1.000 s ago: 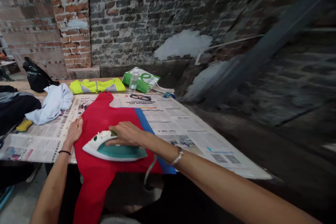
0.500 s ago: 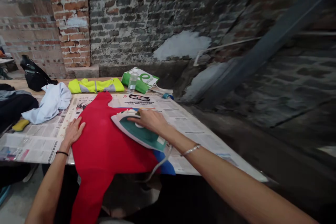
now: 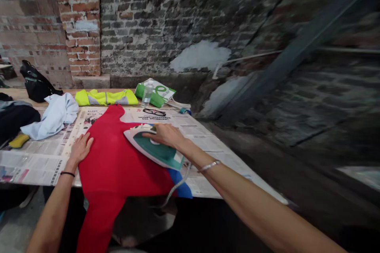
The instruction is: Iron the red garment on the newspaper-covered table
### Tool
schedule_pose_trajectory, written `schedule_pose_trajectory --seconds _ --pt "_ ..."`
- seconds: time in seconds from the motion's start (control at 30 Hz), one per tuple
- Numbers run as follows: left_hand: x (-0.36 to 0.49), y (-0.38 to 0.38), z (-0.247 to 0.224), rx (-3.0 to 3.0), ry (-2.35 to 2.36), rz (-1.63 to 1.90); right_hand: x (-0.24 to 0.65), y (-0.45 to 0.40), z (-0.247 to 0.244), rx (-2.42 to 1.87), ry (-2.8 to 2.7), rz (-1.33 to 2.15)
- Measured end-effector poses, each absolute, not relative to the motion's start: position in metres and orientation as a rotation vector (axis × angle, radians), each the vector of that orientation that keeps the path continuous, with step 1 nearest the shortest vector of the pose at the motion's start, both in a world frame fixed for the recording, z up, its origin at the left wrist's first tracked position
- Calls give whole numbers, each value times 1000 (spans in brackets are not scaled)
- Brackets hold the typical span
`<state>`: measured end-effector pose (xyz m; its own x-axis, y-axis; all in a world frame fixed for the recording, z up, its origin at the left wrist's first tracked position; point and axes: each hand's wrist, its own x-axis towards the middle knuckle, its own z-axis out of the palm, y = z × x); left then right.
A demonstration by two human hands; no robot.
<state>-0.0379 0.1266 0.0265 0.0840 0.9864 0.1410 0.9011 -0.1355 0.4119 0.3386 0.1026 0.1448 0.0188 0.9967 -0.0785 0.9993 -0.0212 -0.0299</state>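
Observation:
A red long-sleeved garment (image 3: 109, 166) lies spread on the newspaper-covered table (image 3: 204, 142), one sleeve hanging over the front edge. Blue fabric (image 3: 182, 185) shows at its right side. My right hand (image 3: 168, 134) is wrapped round the handle of a teal and white clothes iron (image 3: 160, 152), whose tip points left and which rests on the red cloth. The iron's cord trails from its back down past the table edge. My left hand (image 3: 80, 147) lies flat at the garment's left edge, fingers stretched out, partly on the newspaper.
Along the back are a folded yellow hi-vis garment (image 3: 107, 98), a clear bottle (image 3: 147, 94), a green and white bag (image 3: 160, 94) and eyeglasses (image 3: 154, 112). At left lie a light blue cloth (image 3: 55, 116), dark clothes (image 3: 18, 120), a yellow sponge-like piece (image 3: 19, 140) and a black bag (image 3: 37, 83).
The whole view has shifted slightly, so the table and both hands appear a little further left. The iron stays at nearly the same spot on the red garment.

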Motion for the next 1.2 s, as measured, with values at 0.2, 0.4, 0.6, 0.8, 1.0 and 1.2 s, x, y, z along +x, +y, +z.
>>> schedule_pose_trajectory --seconds 0.2,0.4,0.6,0.8,1.0,1.2 --pt "-36 122 31 2102 1900 613 318 36 149 1941 2334 -182" --pt "-39 123 30 2050 1897 690 281 17 152 1756 2493 -186" --pt "-43 124 33 2033 1863 770 234 41 157 1702 2600 -135" --pt "-47 129 34 2055 1836 793 216 59 153 1627 2744 -90" --pt "-45 130 31 2153 1880 655 263 53 150 1795 2541 -167" --pt "-41 123 30 2170 1898 494 352 74 142 2240 2171 -106"
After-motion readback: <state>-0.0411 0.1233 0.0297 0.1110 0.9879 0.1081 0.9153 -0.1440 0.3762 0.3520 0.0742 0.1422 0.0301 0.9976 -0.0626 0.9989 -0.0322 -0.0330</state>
